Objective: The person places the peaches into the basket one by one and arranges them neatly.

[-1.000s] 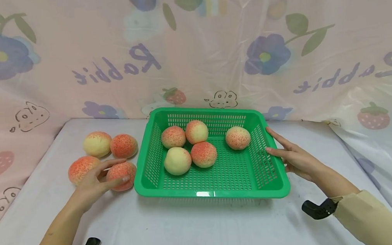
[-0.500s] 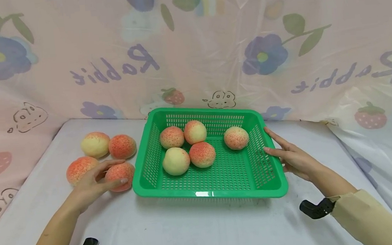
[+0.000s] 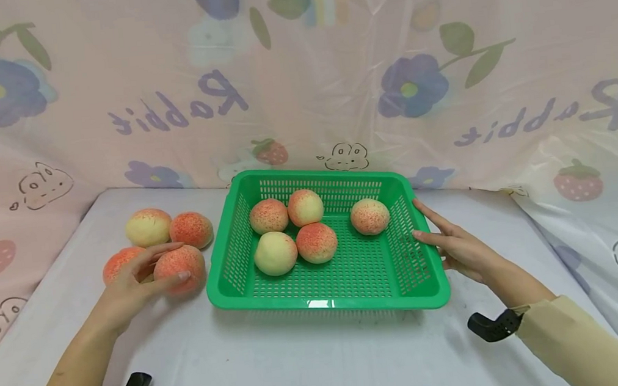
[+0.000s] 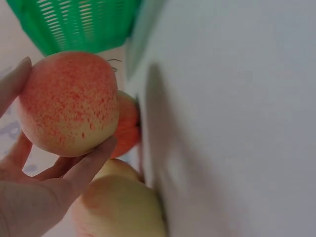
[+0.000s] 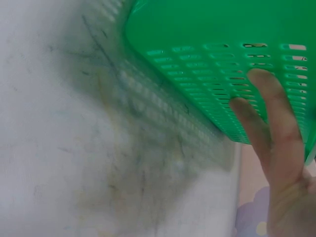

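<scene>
My left hand grips a red-speckled peach, thumb and fingers around its sides. In the left wrist view this peach is held above the white surface, with other peaches behind and below it. A green perforated basket stands right of it and contains several peaches, most grouped at the left and one peach apart at the right. At the basket's right end, my right hand holds the rim with the thumb over it. Two of its fingers press the outer wall in the right wrist view.
Left of the basket sit a yellow-red peach, a deep red peach and a partly hidden orange peach. A white cloth covers the table. A printed curtain hangs behind and at both sides.
My left hand has raised its peach off the table and drawn it slightly left, away from the basket. The right hand keeps its hold on the rim. The head view has shifted a little.
</scene>
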Demonstrator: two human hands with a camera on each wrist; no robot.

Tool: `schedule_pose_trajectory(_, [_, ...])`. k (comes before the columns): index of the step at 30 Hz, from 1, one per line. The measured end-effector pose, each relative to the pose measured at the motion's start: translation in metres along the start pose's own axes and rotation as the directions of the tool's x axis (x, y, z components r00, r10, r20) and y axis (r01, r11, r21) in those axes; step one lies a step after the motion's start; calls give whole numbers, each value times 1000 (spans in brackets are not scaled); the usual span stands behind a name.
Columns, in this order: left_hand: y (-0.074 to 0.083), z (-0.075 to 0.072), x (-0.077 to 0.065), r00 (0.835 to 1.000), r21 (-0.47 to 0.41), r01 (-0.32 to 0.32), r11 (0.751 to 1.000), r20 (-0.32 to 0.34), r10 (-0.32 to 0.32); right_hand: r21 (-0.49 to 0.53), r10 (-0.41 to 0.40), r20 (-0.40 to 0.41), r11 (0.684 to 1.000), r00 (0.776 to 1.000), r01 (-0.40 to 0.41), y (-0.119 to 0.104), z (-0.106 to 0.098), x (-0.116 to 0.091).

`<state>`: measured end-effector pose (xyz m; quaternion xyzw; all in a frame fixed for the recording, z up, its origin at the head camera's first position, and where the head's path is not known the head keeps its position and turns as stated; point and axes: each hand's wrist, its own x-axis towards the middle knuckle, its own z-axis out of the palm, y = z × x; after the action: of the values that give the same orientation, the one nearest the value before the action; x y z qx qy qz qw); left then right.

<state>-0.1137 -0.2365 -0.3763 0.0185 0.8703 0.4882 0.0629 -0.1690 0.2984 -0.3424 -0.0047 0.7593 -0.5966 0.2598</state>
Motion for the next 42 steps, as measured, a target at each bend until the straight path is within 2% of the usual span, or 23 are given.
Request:
schedule_pose_trajectory(10, [25, -7, 0, 994, 3, -40, 999, -102, 40, -3, 2, -4, 1000, 1000, -2, 0, 0, 0])
schedule_pose_trajectory(16, [44, -10, 3, 992, -33, -38, 999, -122, 34, 2, 0, 9, 1000, 1000, 0, 0, -1, -1])
schedule_pose_trajectory(23, [76, -10, 10, 995, -87, -55, 995, -91, 47, 15, -8, 16, 1000, 1000, 7, 2, -2, 0])
schedule_pose_trajectory(28, [94, -8, 14, 993, -70, -108, 992, -58, 104, 15, -12, 18, 1000, 1000, 12, 2, -2, 1])
schedule_pose_trajectory(34, [118, -3, 25, 997, -45, -76, 996, -9, 76, 20, -11, 26, 1000, 1000, 11, 2, -3, -1])
schedule_pose_trajectory(39, [135, 4, 36, 997, -107, -57, 993, 42, 62, 17, -9, 30, 1000, 1000, 8, 2, -3, -1])
schedule_pose_trajectory(42, [142, 9, 44, 995, -126, -79, 989, 56, 87, 20, -6, 29, 1000, 1000, 5, 2, -4, 0])
